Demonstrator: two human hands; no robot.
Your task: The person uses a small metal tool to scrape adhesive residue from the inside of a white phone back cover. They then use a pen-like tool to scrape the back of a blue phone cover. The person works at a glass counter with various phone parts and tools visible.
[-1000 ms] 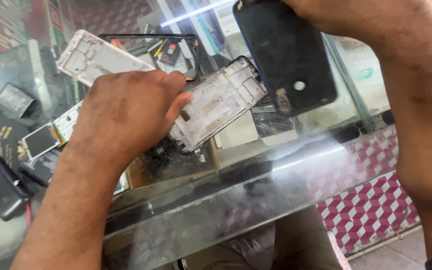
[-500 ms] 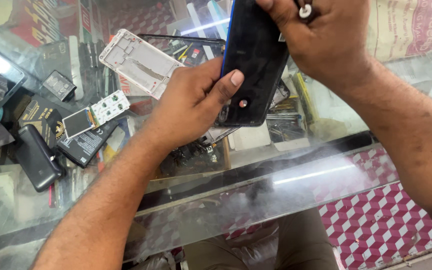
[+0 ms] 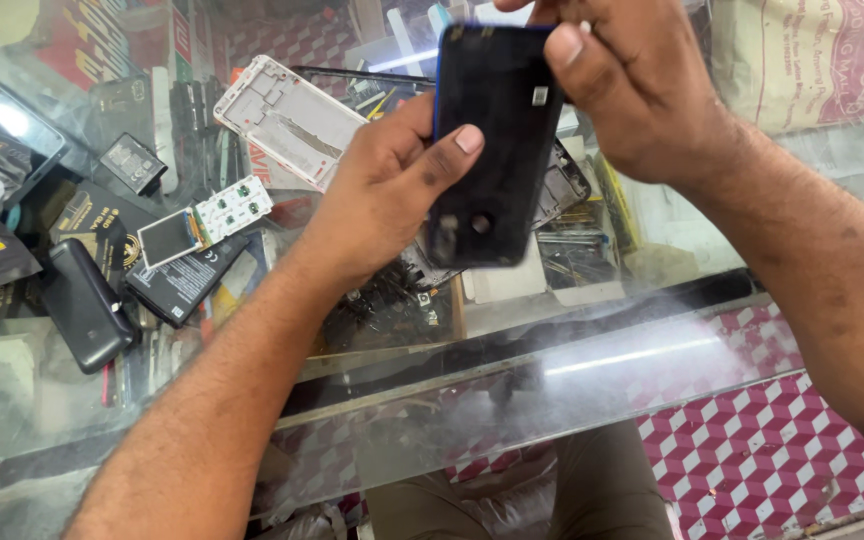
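Black back cover now upright btwn both hands, above glass counter edge.

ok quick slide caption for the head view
Both hands, left hand and right hand, hold a dark phone back cover above a cluttered glass counter.

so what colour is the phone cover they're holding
Black, with a blue edge: the phone back cover, seen in the head view.
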